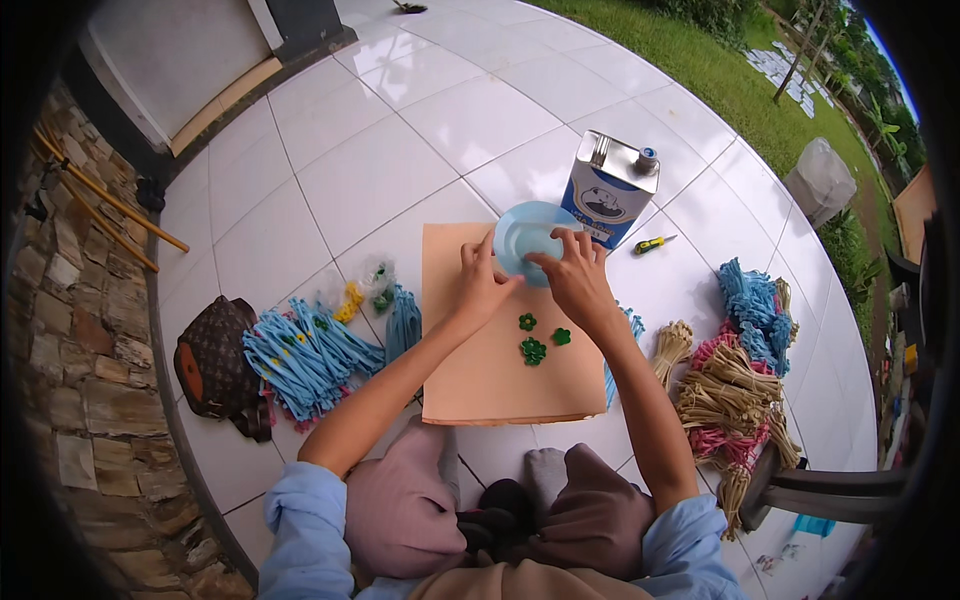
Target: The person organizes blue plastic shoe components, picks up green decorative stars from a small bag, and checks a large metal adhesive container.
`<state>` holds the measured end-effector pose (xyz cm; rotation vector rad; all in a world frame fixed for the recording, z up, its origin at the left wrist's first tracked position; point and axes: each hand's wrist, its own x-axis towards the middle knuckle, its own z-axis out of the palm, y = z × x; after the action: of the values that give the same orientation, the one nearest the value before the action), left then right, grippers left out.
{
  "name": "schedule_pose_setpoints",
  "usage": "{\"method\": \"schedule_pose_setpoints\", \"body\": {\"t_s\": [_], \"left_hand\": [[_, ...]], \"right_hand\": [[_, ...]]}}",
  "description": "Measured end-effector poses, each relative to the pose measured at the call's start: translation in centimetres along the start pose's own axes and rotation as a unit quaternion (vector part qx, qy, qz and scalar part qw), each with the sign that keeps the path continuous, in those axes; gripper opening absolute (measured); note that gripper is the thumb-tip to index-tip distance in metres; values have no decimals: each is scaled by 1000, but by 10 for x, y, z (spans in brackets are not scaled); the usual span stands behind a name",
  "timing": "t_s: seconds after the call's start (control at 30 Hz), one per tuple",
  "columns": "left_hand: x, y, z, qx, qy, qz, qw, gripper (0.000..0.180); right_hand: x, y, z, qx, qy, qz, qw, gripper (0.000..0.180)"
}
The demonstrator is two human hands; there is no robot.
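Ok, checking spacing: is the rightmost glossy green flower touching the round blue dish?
Apart; head view shows tan board between green flower and blue dish.

That plate [509,231] is pale blue, the flowers [534,350] deep green, the board [475,380] peach. The tin [608,195] over there is blue, white and silver; the bag [214,350], brown with a repeating print; the screwdriver [650,245], yellow and black.

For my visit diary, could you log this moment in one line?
left hand: at left edge of blue dish; right hand: over its right side; green flowers: on tan board; metal can: upright nearby
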<state>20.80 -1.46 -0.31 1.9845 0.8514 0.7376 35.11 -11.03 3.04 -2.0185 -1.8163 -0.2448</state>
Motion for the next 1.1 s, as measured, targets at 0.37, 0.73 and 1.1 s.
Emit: {"method": "schedule_pose_setpoints", "body": {"t_s": [0.37,0.73,1.1], "left_hand": [[-7,12,-1,-39,-9,-2,999,85],[-10,8,-4,-45,-2,4,999,85],[-9,6,-3,-46,0,3,999,86]], "right_hand": [[-4,0,4,-1,-6,26,1000,39],[3,-9,6,-24,-16,16,999,44],[0,-9,2,-2,-26,8,1000,36]]}}
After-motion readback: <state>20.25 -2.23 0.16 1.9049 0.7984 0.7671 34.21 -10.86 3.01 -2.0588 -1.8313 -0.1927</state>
